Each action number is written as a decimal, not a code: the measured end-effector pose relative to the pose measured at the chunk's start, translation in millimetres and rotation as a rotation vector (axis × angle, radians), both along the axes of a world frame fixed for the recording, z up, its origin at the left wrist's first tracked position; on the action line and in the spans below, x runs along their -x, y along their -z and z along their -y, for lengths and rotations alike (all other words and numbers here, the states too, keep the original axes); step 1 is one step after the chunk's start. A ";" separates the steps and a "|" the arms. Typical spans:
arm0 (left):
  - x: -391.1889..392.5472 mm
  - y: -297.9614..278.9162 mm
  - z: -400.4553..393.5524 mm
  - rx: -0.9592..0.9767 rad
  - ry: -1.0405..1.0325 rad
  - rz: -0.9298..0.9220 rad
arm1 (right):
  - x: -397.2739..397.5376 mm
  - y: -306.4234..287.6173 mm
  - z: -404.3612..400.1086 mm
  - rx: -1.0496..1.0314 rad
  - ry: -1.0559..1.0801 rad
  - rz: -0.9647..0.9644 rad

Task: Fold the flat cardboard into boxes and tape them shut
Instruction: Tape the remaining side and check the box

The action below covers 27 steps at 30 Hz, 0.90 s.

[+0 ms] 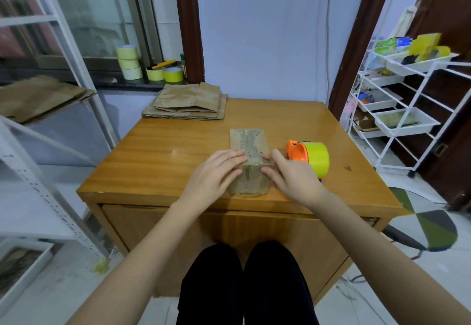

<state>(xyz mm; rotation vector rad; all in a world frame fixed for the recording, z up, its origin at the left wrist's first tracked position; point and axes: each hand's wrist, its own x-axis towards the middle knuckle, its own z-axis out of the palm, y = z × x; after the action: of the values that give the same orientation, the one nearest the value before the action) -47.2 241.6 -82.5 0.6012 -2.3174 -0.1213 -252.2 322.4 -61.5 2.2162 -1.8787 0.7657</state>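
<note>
A small folded cardboard box [248,146] stands on the wooden table [158,156], its worn top seam running away from me. My left hand [215,175] lies against the box's near left corner with straight fingers on the top edge. My right hand [290,174] lies against the near right corner, fingers stretched toward the seam. An orange tape dispenser [295,151] with a yellow tape roll [318,158] lies just right of the box. A stack of flat cardboard [188,104] sits at the table's far left corner.
Several yellow tape rolls [128,62] stand on the window sill behind the table. More flat cardboard [38,98] lies on a white shelf at the left. A white wheeled rack [407,110] with trays stands at the right. My legs are below the table's front edge.
</note>
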 end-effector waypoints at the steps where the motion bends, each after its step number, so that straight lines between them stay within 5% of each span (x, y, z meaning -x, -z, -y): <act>1: -0.6 1.7 0.0 -0.003 0.002 0.011 | 0.1 4.0 -0.4 0.018 -0.010 -0.013; 12: 16.4 -8.2 -11.2 -0.225 -0.109 -0.212 | -11.6 -7.5 -0.4 -0.132 0.072 0.135; 27: -1.7 -20.9 4.2 -0.383 0.070 -0.005 | -5.6 -18.6 -8.8 -0.290 -0.042 0.126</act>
<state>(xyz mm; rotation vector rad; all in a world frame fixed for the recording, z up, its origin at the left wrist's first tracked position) -45.5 237.4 -61.7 0.7041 -2.3260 -0.6088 -246.6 331.1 -42.9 2.4342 -2.1296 0.6924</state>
